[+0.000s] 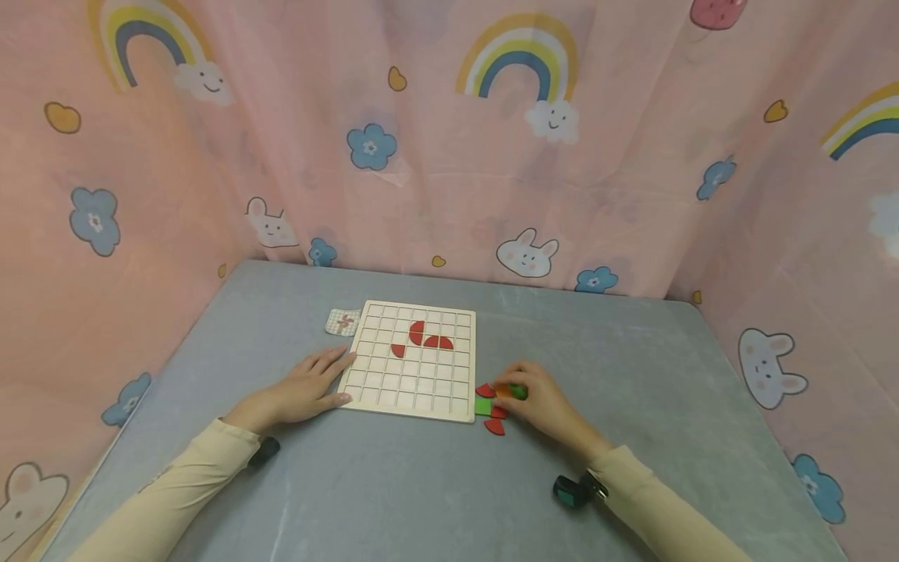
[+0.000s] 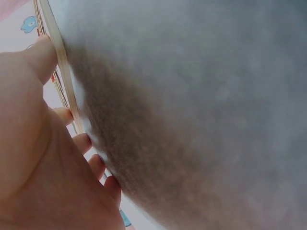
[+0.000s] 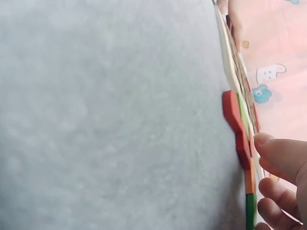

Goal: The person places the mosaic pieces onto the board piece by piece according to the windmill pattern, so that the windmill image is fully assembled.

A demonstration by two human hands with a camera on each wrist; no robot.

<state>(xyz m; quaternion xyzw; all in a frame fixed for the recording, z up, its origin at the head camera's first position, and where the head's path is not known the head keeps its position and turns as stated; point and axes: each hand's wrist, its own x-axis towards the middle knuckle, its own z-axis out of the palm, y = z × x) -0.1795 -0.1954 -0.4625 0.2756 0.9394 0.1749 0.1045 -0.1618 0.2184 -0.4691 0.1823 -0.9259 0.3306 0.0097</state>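
Observation:
A square wooden grid board lies on the table with several red quarter-circle pieces in its upper cells. My left hand rests flat beside it, fingers spread, the fingertips and thumb touching its left edge. To the right of the board my right hand bends over a small cluster of pieces, thumb and index finger apart. Among them are a light green square, a red quarter-circle, an orange piece and a dark green piece. The hand partly covers them in the head view.
A small pattern card lies at the board's upper left. Both wrists wear dark cameras, the right one near the table surface. The grey table is backed by a pink printed curtain.

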